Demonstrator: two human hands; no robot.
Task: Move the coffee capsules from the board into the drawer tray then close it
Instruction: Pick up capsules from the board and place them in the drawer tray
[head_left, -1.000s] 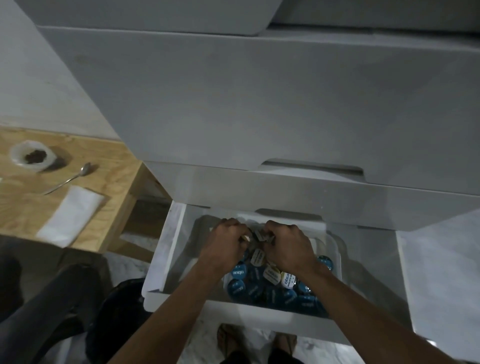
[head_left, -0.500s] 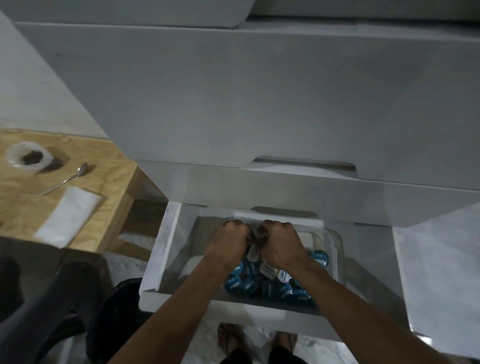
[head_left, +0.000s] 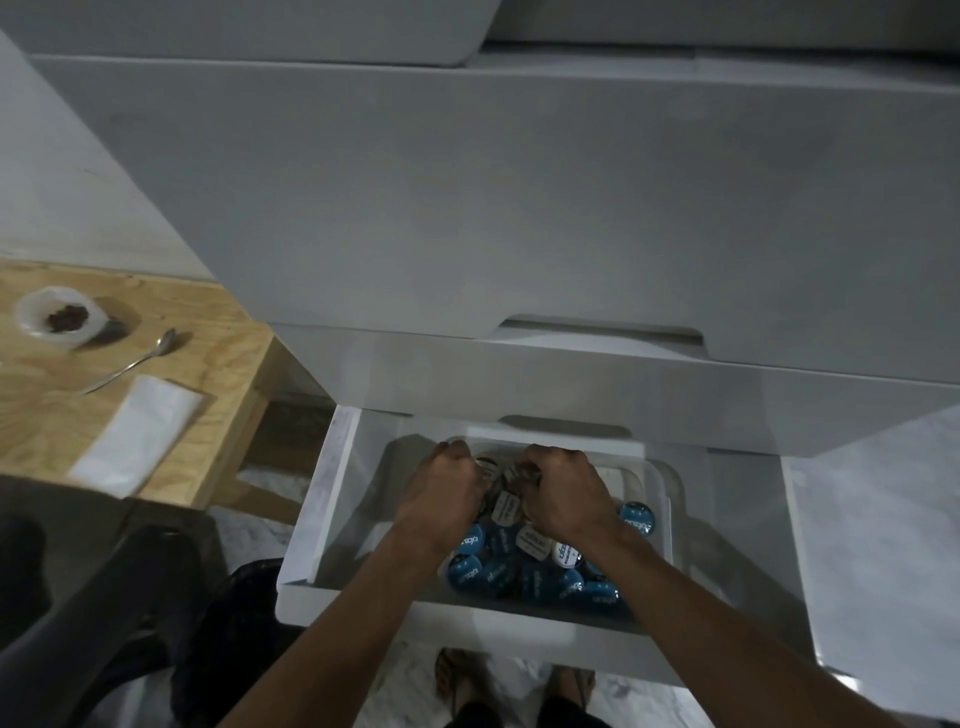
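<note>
A white drawer (head_left: 311, 509) stands pulled out below the grey cabinet. Inside it sits a clear tray (head_left: 667, 486) filled with several coffee capsules (head_left: 470, 569), blue-lidded and white-lidded. Both my hands reach down into the tray's far half, side by side. My left hand (head_left: 447, 493) is curled around capsules. My right hand (head_left: 563, 493) is curled around more capsules right beside it. Dark and white capsule lids show between the two fists. The fingertips are hidden under the knuckles.
A wooden board (head_left: 67, 410) lies at the left with a white cup of coffee grounds (head_left: 60, 317), a spoon (head_left: 130, 361) and a white napkin (head_left: 140, 436). A dark chair (head_left: 104, 613) stands at lower left. My feet (head_left: 514, 680) are under the drawer front.
Both hands stay in the tray, shifted slightly toward its back. The drawer has not moved.
</note>
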